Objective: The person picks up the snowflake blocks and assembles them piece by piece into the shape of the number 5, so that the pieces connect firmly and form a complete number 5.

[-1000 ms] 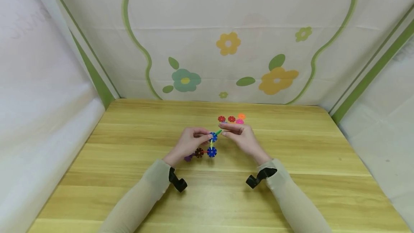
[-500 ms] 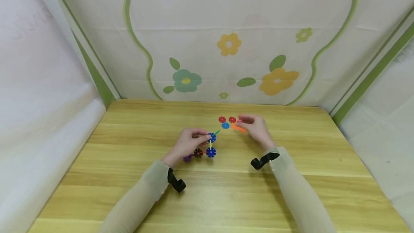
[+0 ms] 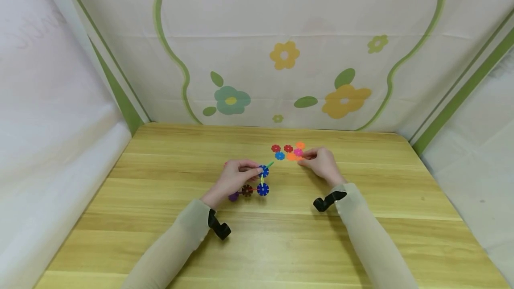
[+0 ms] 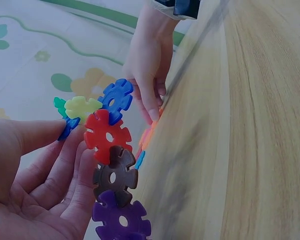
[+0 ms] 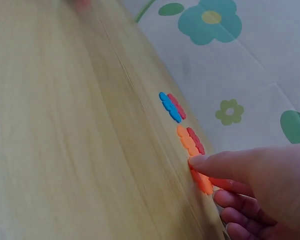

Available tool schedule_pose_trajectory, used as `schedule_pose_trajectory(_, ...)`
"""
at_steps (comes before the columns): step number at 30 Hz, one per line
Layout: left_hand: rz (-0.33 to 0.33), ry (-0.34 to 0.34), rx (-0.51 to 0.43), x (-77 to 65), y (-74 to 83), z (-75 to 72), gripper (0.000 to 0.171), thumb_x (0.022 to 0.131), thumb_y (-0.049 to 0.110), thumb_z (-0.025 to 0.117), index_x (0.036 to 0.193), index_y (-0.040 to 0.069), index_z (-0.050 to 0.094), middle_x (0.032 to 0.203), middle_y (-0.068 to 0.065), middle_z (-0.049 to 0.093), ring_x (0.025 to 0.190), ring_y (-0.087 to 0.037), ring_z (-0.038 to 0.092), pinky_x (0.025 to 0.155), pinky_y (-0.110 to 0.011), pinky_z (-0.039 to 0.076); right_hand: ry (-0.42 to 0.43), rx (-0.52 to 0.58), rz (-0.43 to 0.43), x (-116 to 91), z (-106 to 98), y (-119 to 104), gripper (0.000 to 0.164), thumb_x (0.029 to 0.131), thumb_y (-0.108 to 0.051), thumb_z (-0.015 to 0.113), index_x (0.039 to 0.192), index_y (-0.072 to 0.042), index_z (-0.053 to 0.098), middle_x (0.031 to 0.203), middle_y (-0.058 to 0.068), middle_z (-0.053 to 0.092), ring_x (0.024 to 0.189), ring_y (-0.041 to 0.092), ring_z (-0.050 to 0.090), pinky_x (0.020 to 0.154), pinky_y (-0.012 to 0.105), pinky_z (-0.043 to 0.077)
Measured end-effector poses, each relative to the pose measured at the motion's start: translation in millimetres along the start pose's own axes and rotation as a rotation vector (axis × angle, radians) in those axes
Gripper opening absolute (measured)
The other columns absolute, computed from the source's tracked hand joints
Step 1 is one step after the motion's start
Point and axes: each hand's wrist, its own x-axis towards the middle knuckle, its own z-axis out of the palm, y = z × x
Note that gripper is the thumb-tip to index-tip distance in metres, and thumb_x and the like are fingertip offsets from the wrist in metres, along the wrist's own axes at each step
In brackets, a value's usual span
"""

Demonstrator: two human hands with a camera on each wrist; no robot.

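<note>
I have the left hand [image 3: 234,177] pinching the disc chain [image 3: 263,189] by a blue disc [image 3: 263,171]; at its two o'clock the right hand [image 3: 322,164], fingers slightly parted, touches an orange disc [image 5: 202,182]; I can't tell whether it grips.

In the left wrist view, a blue disc [image 4: 120,100] sits at twelve o'clock of a red disc [image 4: 99,136], a brown disc [image 4: 125,176] at six. The tabletop [image 3: 261,244] is yellowish wood-grain; the white backdrop [image 3: 249,66] bears teal, orange and green flowers [image 3: 336,103].
</note>
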Motion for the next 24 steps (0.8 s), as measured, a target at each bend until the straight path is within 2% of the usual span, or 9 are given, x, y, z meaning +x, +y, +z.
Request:
schedule_pose_trajectory(4,0.001,0.005,-0.008,9.2,-18.2,0.0,0.019,0.100,0.008,0.067,0.112,-0.007,0.071,0.097,-0.018,0.073,0.095,-0.046,0.068,0.085,-0.053,0.057,-0.023,0.048,0.026,-1,1,1,0.030,0.089,-0.019,0.082,0.112,-0.002,0.074,0.102,0.010,0.070,0.092,0.025,0.064,0.083,0.039,0.053)
schedule_pose_trajectory(7,0.007,0.011,-0.011,9.4,-21.0,0.9,0.020,0.100,0.011,0.068,0.112,-0.005,0.072,0.097,-0.015,0.074,0.095,-0.044,0.069,0.084,-0.051,0.058,-0.039,0.105,0.028,-4,2,-1,0.028,0.091,-0.017,0.080,0.113,-0.002,0.071,0.102,0.010,0.070,0.092,0.024,0.064,0.081,0.036,0.054)
schedule_pose_trajectory(10,0.014,0.015,-0.013,8.7,-21.1,1.5,0.020,0.099,0.012,0.069,0.111,-0.004,0.072,0.095,-0.012,0.074,0.094,-0.043,0.069,0.083,-0.048,0.059,-0.052,0.212,0.019,-8,3,-6,0.028,0.094,-0.019,0.077,0.116,-0.001,0.071,0.105,0.010,0.072,0.095,0.024,0.067,0.083,0.034,0.056)
schedule_pose_trajectory(12,0.015,0.018,-0.014,8.4,-20.5,1.4,0.020,0.099,0.012,0.070,0.111,-0.003,0.072,0.095,-0.011,0.074,0.094,-0.042,0.070,0.082,-0.047,0.060,-0.062,0.315,0.008,-11,2,-15,0.031,0.096,-0.021,0.075,0.118,0.000,0.071,0.108,0.010,0.073,0.098,0.026,0.070,0.086,0.037,0.057)
schedule_pose_trajectory(16,0.017,0.014,-0.013,8.6,-19.8,1.0,0.019,0.099,0.013,0.070,0.110,-0.002,0.073,0.094,-0.010,0.074,0.094,-0.041,0.070,0.083,-0.047,0.059,-0.085,0.512,-0.005,-21,1,-37,0.034,0.094,-0.022,0.077,0.118,0.001,0.072,0.109,0.014,0.074,0.103,0.039,0.069,0.092,0.051,0.055)
schedule_pose_trajectory(20,0.017,0.008,-0.011,9.9,-20.6,1.4,0.020,0.099,0.013,0.070,0.110,-0.003,0.072,0.094,-0.011,0.074,0.094,-0.042,0.070,0.083,-0.048,0.059,-0.119,0.583,-0.009,-28,2,-56,0.030,0.095,-0.017,0.075,0.118,0.003,0.072,0.107,0.014,0.074,0.104,0.047,0.066,0.095,0.057,0.051)
schedule_pose_trajectory(24,0.010,0.002,-0.012,11.4,-20.9,2.1,0.020,0.100,0.010,0.068,0.111,-0.006,0.071,0.095,-0.015,0.074,0.094,-0.045,0.069,0.084,-0.051,0.058,-0.150,0.613,0.001,-31,5,-64,0.030,0.097,-0.015,0.073,0.119,0.005,0.071,0.108,0.014,0.074,0.103,0.042,0.068,0.096,0.056,0.051)
